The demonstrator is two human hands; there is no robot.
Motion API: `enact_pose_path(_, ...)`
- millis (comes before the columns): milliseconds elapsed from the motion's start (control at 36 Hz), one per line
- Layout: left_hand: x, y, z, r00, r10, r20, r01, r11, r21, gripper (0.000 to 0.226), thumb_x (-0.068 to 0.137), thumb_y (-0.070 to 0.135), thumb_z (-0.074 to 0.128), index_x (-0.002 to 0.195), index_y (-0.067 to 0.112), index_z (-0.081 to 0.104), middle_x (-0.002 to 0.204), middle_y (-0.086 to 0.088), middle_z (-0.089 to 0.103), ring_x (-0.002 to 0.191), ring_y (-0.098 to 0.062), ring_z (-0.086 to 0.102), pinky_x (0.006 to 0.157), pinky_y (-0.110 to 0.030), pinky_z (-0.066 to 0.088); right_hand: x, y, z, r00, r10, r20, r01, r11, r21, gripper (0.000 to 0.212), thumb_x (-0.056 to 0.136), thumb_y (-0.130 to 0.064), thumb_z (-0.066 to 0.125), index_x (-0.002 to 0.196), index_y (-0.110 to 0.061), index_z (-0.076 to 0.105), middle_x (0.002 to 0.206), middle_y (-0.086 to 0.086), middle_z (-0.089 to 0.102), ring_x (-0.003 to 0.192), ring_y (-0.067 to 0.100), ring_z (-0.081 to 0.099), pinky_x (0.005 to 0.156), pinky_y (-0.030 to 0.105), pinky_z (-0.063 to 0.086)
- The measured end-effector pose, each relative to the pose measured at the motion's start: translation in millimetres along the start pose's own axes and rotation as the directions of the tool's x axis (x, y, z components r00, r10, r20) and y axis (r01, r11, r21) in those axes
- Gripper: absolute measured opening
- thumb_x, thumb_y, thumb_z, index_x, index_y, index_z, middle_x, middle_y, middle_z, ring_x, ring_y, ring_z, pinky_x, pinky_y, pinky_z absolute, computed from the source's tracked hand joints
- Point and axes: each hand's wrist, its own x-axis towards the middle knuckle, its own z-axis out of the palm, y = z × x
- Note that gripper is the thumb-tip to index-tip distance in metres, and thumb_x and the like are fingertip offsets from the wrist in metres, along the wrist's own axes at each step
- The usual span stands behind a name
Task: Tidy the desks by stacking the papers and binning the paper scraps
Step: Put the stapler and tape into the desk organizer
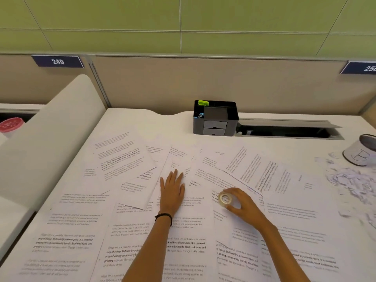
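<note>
Printed white paper sheets [126, 159] are spread in a loose, overlapping fan across the white desk top [132, 119], in front of the black plastic desk organiser [215, 119] that stands at the desk's back edge. Their long axes are turned at many different angles, so nothing is squared yet. A heap of torn white paper scraps [345, 180] is found to the front right of the organiser, just beside a white tin can [356, 157].

Straight in front of the organiser the left hand [173, 192] is laid flat on the sheets, fingers straight and pointed toward it, with nothing held. Slightly to the right of that line, the right hand [244, 208] is curled round a small clear roll of adhesive tape [225, 198], which rests on the papers. The roll is judged to need lifting away before the sheets beneath can be gathered. The scraps lie nearer the right hand, and the leftmost sheets nearer the left hand.
</note>
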Motion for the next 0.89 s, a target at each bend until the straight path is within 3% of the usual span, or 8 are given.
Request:
enact_pose_path(222, 0.0, 1.4, -0.6, 1.0, -0.003, -0.004, 0.003, 1.0, 0.0, 0.075, 0.083, 0.05, -0.002, 0.146, 0.023, 0.029, 0.156, 0.002, 0.017, 0.144, -0.017, 0.011, 0.114, -0.039, -0.011, 4.4, -1.6, 4.0, 1.0, 0.008, -0.015, -0.008, 0.999, -0.041, 0.049, 0.08, -0.018, 0.07, 0.113, -0.046, 0.047, 0.117, -0.013, 0.051, 0.112, 0.004, 0.047, 0.097, 0.027, 0.041)
enact_pose_path(472, 5.2, -1.4, 0.0, 1.0, 0.015, 0.012, -0.015, 1.0, 0.011, 0.075, 0.083, 0.049, -0.003, 0.147, 0.023, 0.026, 0.157, 0.002, 0.015, 0.145, -0.017, 0.008, 0.115, -0.04, -0.011, 12.1, -3.5, 3.9, 1.0, 0.002, 0.006, -0.001, 0.998, -0.071, 0.046, 0.079, -0.019, 0.072, 0.105, -0.049, 0.049, 0.112, -0.02, 0.05, 0.106, -0.002, 0.046, 0.088, 0.017, 0.039)
enact_pose_path(667, 12.7, -5.5, 0.4, 0.998, 0.057, 0.015, -0.057, 0.998, 0.038, 0.07, 0.087, 0.047, -0.001, 0.147, 0.022, 0.027, 0.156, 0.0, 0.017, 0.145, -0.017, 0.009, 0.115, -0.038, -0.01, 29.0, -4.6, -5.7, 1.0, -0.006, 0.017, 0.006, 1.0, -0.023, 0.039, 0.08, -0.025, 0.072, 0.105, -0.047, 0.054, 0.111, -0.012, 0.055, 0.105, 0.007, 0.052, 0.086, 0.024, 0.043)
enact_pose_path(778, 13.3, -4.8, 2.4, 0.997, 0.08, 0.012, -0.081, 0.994, 0.069, 0.062, 0.093, 0.04, 0.007, 0.144, 0.018, 0.033, 0.153, -0.004, 0.026, 0.142, -0.022, 0.021, 0.116, -0.042, 0.0, 49.2, -7.1, -17.0, 1.0, -0.016, -0.015, 0.016, 1.0, -0.012, 0.04, 0.078, -0.02, 0.073, 0.111, -0.036, 0.057, 0.112, -0.007, 0.058, 0.105, 0.009, 0.054, 0.088, 0.028, 0.044)
enact_pose_path(889, 12.5, -5.5, 6.3, 0.997, 0.075, -0.011, -0.074, 0.993, 0.088, 0.056, 0.095, 0.036, 0.013, 0.142, 0.017, 0.037, 0.151, -0.005, 0.032, 0.139, -0.023, 0.03, 0.115, -0.046, 0.009, 71.3, -19.5, -27.1, 0.992, -0.007, -0.124, 0.02, 0.995, 0.101, 0.034, 0.079, -0.019, 0.073, 0.11, -0.028, 0.062, 0.111, -0.011, 0.06, 0.103, 0.005, 0.055, 0.084, 0.021, 0.042)
